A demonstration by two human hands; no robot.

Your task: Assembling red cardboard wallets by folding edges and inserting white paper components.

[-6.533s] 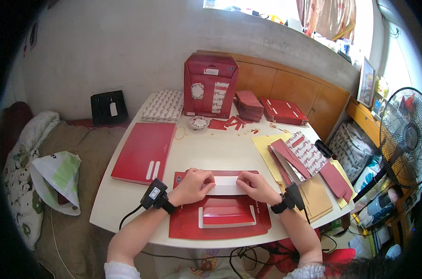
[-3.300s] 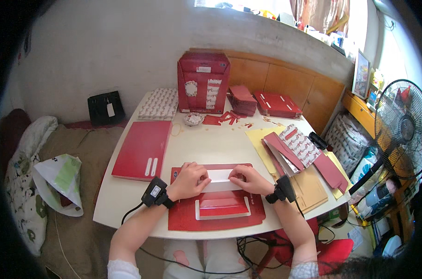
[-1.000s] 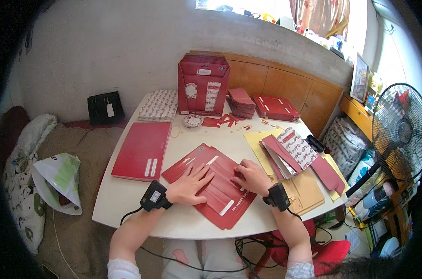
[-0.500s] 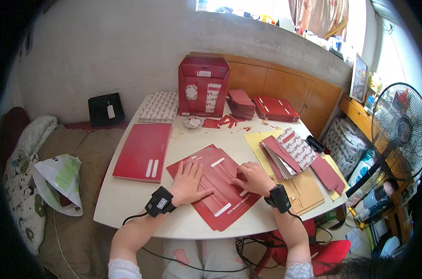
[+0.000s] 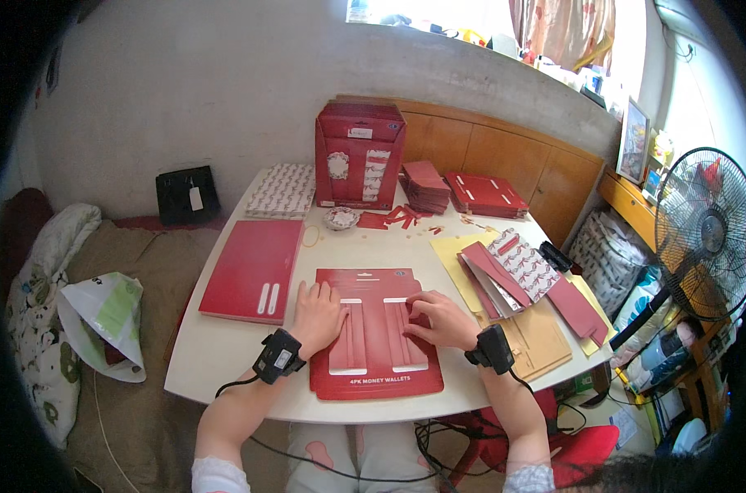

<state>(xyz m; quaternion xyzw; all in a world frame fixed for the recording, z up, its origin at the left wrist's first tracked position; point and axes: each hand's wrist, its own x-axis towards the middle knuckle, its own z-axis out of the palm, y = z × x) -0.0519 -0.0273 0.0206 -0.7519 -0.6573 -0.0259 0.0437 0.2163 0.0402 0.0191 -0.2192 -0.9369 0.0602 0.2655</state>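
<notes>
A red cardboard packaging sheet (image 5: 377, 389) with two long white-ended strips lies flat before me, squared to the table edge, its printed line nearest me. My left hand (image 5: 317, 319) rests on its left edge, fingers stretched out and thumb beside the left strip (image 5: 348, 349). Over the right strip (image 5: 408, 349) is my right hand (image 5: 440, 320), its fingers curled together at the strip's edge. Whatever they pinch is too small to make out. A stack of red printed sheets (image 5: 254, 263) sits left of the packaging sheet. To its right are patterned paper wallets (image 5: 524, 264).
A tall red box (image 5: 360, 177) stands at the back, with a patterned stack (image 5: 281, 191), a small round dish (image 5: 341, 217) and red card piles (image 5: 486, 194) around it. Brown card (image 5: 537, 341) lies at right. Beyond the table are a fan (image 5: 709, 230) and a bed (image 5: 135, 255).
The packaging sheet has turned from a slant to square with the table edge. My left hand has slid from its face to its left edge; my right hand has shifted slightly left.
</notes>
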